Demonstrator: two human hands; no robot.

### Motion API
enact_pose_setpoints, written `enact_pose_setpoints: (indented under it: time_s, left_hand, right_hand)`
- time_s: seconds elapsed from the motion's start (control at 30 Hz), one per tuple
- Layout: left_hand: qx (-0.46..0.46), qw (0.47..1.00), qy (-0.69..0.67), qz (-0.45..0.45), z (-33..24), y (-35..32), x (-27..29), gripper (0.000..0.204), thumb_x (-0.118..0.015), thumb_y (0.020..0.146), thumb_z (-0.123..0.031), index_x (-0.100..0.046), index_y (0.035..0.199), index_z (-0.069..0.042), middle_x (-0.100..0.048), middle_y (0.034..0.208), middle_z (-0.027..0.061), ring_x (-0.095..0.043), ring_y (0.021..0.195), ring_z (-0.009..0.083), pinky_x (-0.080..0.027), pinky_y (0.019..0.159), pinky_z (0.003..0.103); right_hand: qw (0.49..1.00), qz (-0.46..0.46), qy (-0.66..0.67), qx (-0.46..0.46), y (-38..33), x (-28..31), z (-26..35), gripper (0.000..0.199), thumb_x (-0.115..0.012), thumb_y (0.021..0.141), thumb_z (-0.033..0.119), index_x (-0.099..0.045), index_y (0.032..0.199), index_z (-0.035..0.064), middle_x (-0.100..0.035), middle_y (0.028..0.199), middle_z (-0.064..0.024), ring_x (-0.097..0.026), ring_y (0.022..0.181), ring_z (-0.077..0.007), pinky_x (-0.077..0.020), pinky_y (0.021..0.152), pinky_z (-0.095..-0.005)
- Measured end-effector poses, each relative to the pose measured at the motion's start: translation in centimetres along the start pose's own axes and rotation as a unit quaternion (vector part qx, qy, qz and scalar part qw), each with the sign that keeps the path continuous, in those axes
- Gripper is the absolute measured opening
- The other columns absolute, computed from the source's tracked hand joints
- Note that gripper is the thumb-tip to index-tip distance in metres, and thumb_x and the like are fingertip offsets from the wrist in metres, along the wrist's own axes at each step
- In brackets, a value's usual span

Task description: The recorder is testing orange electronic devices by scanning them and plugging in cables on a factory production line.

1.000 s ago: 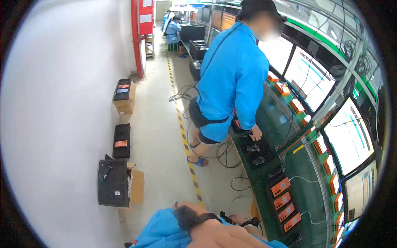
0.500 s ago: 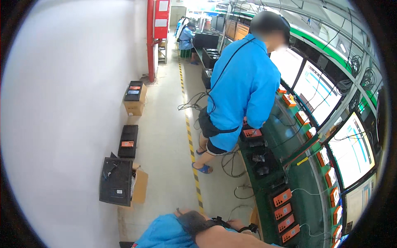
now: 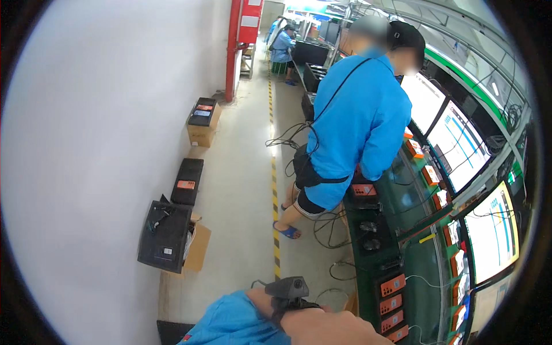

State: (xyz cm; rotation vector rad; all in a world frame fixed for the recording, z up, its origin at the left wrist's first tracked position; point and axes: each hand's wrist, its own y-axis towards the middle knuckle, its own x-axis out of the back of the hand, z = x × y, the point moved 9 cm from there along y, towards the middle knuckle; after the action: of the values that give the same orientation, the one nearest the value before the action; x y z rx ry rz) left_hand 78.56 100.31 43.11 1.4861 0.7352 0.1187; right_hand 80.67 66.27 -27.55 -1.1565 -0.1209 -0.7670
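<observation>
My left forearm, in a blue sleeve (image 3: 230,319), comes in at the lower edge and bends to the right. A small black camera (image 3: 290,287) is strapped round the wrist. The back of my left hand (image 3: 336,329) shows, but its fingers are hidden or cut off by the frame. Whether it holds anything cannot be seen. Nearest to it, a row of orange phones (image 3: 391,303) lies on black trays along the bench edge, some with white cables plugged in. My right hand cannot be made out.
A co-worker in a blue jacket (image 3: 359,126) stands at the bench (image 3: 414,253), blocking part of it. Cables (image 3: 330,230) hang beside the bench. Monitors (image 3: 491,230) line its right side. Boxes with black trays (image 3: 167,236) stand along the wall. A striped line (image 3: 273,190) runs down the floor.
The view has shifted, so the bench and aisle appear farther right. My left wrist has turned, bringing the strapped camera upright. The co-worker remains bent over the bench.
</observation>
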Motion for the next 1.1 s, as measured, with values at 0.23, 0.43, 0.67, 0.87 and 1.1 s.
enact_pose_setpoints:
  time_s: [0.23,0.43,0.67,0.87,1.1]
  left_hand:
    - [-0.030,0.993,-0.040,0.108,-0.3,-1.0,1.5,0.033,-0.055,0.095,-0.016,-0.059,0.109,0.014,-0.063,0.102,0.0310,-0.068,0.086,0.0366,-0.056,0.063,0.036]
    - [-0.071,0.995,-0.030,0.064,-1.3,-1.2,2.2,0.035,-0.056,0.095,-0.015,-0.060,0.105,0.018,-0.064,0.097,0.0339,-0.069,0.080,0.0378,-0.056,0.056,0.034]
    - [-0.141,0.987,-0.055,-0.054,-3.4,-1.7,6.0,0.029,-0.064,0.089,-0.007,-0.061,0.102,0.018,-0.064,0.094,0.0342,-0.068,0.081,0.0416,-0.058,0.059,0.038]
    - [-0.150,0.980,-0.104,-0.081,-2.0,-2.4,6.5,0.025,-0.063,0.088,-0.003,-0.061,0.104,0.015,-0.062,0.102,0.0348,-0.065,0.092,0.0461,-0.058,0.072,0.046]
    - [-0.032,0.972,-0.185,-0.139,5.8,-1.9,3.8,0.028,-0.065,0.085,0.000,-0.060,0.111,0.011,-0.060,0.107,0.0358,-0.063,0.096,0.0477,-0.056,0.079,0.049]
  right_hand:
    - [0.997,0.041,-0.020,-0.060,-0.1,0.9,0.4,0.041,-0.053,0.087,0.031,-0.065,0.117,0.0050,-0.068,0.109,-0.0145,-0.063,0.101,-0.0248,-0.0465,0.091,-0.0353]
    - [0.997,0.048,-0.012,-0.061,-2.1,1.4,0.5,0.042,-0.053,0.088,0.032,-0.064,0.118,0.0053,-0.067,0.110,-0.0154,-0.063,0.101,-0.0258,-0.0468,0.090,-0.0361]
    - [0.996,0.044,-0.008,-0.082,-4.0,1.8,-2.8,0.044,-0.053,0.088,0.034,-0.063,0.119,0.0043,-0.066,0.112,-0.0178,-0.063,0.099,-0.0266,-0.0479,0.088,-0.0376]
    - [0.997,0.044,-0.024,-0.053,-8.7,3.1,3.7,0.043,-0.054,0.088,0.029,-0.061,0.118,-0.0022,-0.068,0.104,-0.0142,-0.064,0.092,-0.0250,-0.0485,0.084,-0.0356]
    - [0.980,-0.030,0.181,0.074,-11.8,4.1,-0.4,0.039,-0.059,0.084,0.024,-0.064,0.112,-0.0023,-0.070,0.092,-0.0097,-0.064,0.082,-0.0169,-0.0500,0.075,-0.0308]
